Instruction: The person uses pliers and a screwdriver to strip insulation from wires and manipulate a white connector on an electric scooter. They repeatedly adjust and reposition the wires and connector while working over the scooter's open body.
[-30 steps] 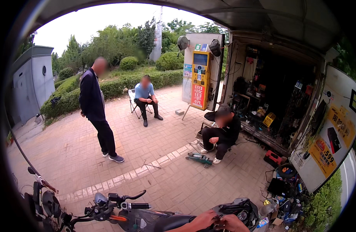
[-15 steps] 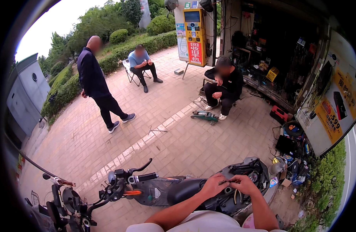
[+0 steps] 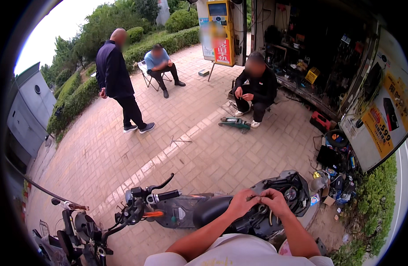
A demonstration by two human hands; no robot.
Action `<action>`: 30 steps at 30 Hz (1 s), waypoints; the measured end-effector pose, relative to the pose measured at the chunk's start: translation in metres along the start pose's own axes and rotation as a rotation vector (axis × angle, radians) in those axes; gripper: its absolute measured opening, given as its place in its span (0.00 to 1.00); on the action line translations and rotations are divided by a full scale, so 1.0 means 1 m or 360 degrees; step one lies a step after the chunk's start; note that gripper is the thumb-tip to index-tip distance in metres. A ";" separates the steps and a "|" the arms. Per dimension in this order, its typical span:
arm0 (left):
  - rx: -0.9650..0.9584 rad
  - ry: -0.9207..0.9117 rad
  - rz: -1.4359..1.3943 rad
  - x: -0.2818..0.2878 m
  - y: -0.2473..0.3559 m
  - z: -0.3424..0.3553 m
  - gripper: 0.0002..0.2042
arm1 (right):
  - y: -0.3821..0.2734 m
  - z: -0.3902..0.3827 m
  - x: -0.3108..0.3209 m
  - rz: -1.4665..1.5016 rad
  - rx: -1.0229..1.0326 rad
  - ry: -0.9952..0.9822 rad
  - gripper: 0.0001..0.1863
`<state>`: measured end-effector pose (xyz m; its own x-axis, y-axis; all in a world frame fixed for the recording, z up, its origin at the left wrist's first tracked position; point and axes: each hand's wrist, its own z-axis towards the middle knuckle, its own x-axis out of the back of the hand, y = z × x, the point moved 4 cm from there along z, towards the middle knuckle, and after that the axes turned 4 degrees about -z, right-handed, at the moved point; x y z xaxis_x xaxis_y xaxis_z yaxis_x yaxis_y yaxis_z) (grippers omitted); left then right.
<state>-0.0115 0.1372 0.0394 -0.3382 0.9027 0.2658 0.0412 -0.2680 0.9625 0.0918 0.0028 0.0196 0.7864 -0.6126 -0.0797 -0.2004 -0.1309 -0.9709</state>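
Observation:
Both of my hands are close together above the stripped rear end of a black scooter [image 3: 177,217]. My left hand [image 3: 244,203] has its fingers closed in a pinch, and its tips meet those of my right hand [image 3: 275,202]. Something small and dark seems to be between the fingertips, too small to make out. Under and beside my hands lie the uncovered frame and wiring of the scooter's rear [image 3: 286,188]. The black seat [image 3: 211,214] is just left of my left hand, and the handlebar [image 3: 167,195] is farther left.
A person crouches behind a green floor jack [image 3: 234,124]; one stands and another sits on a folding chair [image 3: 146,76]. A lug wrench-like metal bar [image 3: 181,141] lies on the paving. Tools and parts [image 3: 341,177] pile up at right, by a red case [image 3: 321,121].
My hands stay joined at the fingertips, with little visible movement. The standing person has stepped to the right. The crouching person has lowered a hand from near the face.

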 end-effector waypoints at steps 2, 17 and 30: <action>0.0193 0.0009 -0.0227 0.000 -0.007 -0.004 0.12 | 0.003 -0.002 -0.005 0.0154 0.0004 -0.0014 0.06; 0.0149 -0.0070 -0.0164 0.001 0.003 -0.006 0.10 | 0.013 -0.013 -0.005 0.0355 0.0054 0.0184 0.07; 0.0680 -0.0092 -0.0574 0.006 -0.005 -0.002 0.08 | -0.031 -0.015 -0.013 -0.0741 0.0583 0.0045 0.06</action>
<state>-0.0160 0.1433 0.0363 -0.3497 0.9322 -0.0932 0.3141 0.2104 0.9258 0.0792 0.0028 0.0543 0.7263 -0.5764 0.3747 0.3807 -0.1165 -0.9173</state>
